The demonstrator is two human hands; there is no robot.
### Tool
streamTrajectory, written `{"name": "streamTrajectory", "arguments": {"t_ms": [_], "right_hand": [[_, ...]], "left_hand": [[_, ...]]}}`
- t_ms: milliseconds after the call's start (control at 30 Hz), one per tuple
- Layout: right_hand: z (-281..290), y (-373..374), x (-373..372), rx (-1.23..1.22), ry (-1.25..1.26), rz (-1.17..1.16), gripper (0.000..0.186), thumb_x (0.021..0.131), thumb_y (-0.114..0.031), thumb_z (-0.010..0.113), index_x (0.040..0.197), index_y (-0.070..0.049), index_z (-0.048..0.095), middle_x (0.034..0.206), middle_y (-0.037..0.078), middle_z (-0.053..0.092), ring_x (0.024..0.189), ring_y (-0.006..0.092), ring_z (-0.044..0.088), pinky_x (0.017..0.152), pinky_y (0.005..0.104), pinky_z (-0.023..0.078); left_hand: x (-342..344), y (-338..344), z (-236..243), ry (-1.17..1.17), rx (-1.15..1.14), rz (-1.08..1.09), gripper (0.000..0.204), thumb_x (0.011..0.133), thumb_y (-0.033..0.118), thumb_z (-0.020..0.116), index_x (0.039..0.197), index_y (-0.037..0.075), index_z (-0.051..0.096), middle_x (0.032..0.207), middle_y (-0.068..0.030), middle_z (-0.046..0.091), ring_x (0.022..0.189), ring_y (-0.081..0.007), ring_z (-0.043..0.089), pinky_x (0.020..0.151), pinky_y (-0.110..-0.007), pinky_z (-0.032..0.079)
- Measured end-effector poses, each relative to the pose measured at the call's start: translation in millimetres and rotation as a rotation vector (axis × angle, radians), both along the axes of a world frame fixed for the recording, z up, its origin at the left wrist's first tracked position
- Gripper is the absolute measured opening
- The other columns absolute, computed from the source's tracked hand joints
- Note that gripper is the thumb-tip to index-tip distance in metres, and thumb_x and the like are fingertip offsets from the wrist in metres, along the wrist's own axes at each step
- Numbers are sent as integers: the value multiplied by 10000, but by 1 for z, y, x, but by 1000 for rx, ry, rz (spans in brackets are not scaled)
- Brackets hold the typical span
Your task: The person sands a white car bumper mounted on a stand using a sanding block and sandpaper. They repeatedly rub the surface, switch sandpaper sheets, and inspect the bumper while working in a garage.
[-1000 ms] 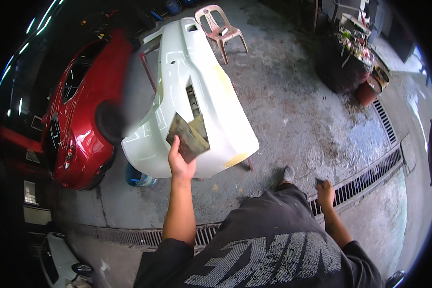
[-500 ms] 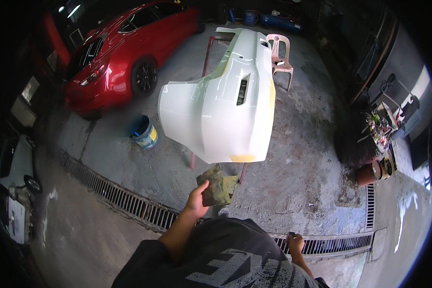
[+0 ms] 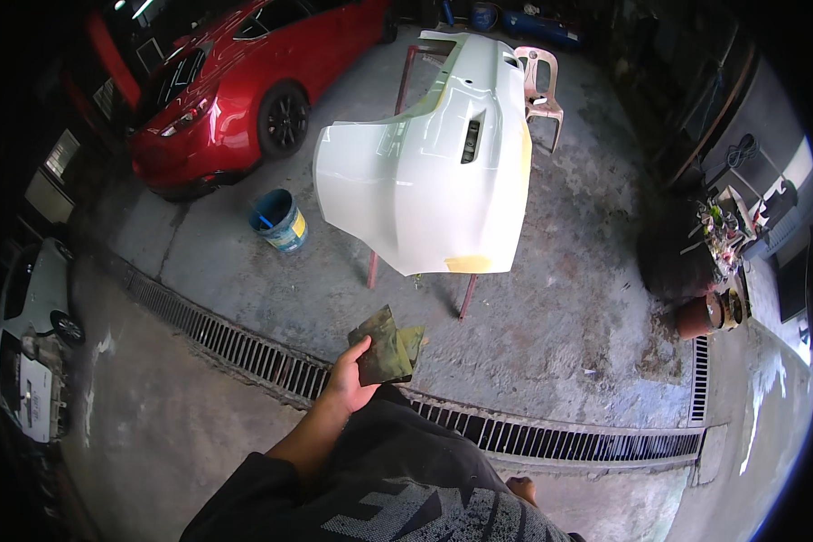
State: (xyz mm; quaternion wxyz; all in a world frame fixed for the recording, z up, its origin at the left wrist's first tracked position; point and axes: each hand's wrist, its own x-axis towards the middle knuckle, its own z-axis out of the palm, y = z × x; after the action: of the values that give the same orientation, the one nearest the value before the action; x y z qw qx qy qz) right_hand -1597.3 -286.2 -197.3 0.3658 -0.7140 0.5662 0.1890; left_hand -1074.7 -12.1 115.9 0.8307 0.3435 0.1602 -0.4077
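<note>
A second ago the person's left hand (image 3: 348, 384) was held out over the white bumper (image 3: 425, 181); now it has drawn back, and bare floor (image 3: 479, 343) shows between the two. The view has shifted as well, so that the bumper appears higher up and the blue bucket (image 3: 289, 226) stands in plain sight to its left, where earlier the bumper's edge partly covered it. The right hand (image 3: 521, 489) was clear to see then, with a small dark piece in its fingers beside the drain grate (image 3: 560, 441). From here, only a bit of it peeps out past the dark shirt (image 3: 406, 461).

The left hand is closed on a few thin, greenish sheets (image 3: 384, 348), thumb laid flat across the nearest one, with a paler piece sticking out to the right behind it. They are in front of the person's body, clear of the bumper. Whether the right hand is clenched or loose, or has anything in it, I can't tell. The bumper rests on a red stand (image 3: 371, 269), a yellow patch (image 3: 469, 264) on its near edge.
</note>
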Motion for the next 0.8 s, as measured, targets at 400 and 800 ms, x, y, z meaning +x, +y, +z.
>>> {"name": "streamTrajectory", "arguments": {"t_ms": [400,800], "right_hand": [[57,-14,285,-146,32,-181,368,876,-325,830,921,28,736,807,164,763,744,277,759,700,462,596],[235,46,578,-302,27,175,483,761,-380,974,922,-32,681,839,128,731,769,259,688,722,443,543]], "left_hand": [[289,81,-80,-5,-236,226,471,1129,328,596,1517,60,612,1488,-101,687,1381,-277,636,1219,-479,439],[618,263,-155,-1,-53,373,549,1154,384,566,1573,30,543,1561,-115,627,1438,-269,592,1236,-471,423]]}}
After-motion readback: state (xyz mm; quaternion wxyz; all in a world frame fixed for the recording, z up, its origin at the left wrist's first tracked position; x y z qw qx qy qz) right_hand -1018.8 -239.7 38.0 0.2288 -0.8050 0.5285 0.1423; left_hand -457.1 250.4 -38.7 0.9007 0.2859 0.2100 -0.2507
